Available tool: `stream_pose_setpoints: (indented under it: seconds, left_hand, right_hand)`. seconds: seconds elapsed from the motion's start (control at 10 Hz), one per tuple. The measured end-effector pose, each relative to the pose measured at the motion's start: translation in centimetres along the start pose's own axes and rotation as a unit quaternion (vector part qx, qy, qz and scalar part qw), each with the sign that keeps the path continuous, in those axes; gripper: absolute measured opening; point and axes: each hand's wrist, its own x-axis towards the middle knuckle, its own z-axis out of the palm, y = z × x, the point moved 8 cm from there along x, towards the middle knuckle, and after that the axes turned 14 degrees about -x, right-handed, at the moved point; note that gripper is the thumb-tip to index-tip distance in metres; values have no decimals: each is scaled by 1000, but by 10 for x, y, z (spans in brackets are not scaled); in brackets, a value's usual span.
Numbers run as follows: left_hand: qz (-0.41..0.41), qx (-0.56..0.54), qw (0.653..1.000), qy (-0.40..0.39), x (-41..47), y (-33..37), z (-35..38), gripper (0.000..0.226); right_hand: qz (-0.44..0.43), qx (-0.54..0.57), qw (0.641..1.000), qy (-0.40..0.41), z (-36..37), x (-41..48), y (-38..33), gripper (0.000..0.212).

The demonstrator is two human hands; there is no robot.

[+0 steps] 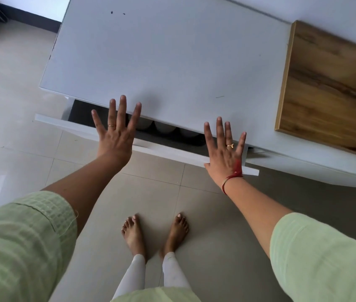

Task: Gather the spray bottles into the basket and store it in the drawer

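The drawer stood only a little way out from under the white table, a narrow dark gap showing between its front panel and the table's edge. In that gap three pale rounded tops sat side by side, likely the spray bottles, though too little showed to be sure; the basket itself could not be made out. Two hands were on the job. The left hand had its grip wide, five fingers spread flat, palm over the drawer front and fingertips reaching above the table edge, one ring on it. The right hand was splayed just as wide and empty, its heel against the drawer front near the right end, one ring and a red thread at the wrist. Two bare feet stood on the tiled floor below. One wooden board lay on the table to the right.
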Motion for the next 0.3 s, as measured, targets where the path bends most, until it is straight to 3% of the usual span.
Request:
stream_pose_setpoints:
  seconds: [0.2,0.3]
  left_hand:
    - [45,3,999,11,15,20,-6,93]
    - [42,3,999,-23,15,27,-2,92]
  right_hand:
    - [2,-19,1000,19,-8,26,9,134]
    - [9,-1,1000,9,-11,30,11,120]
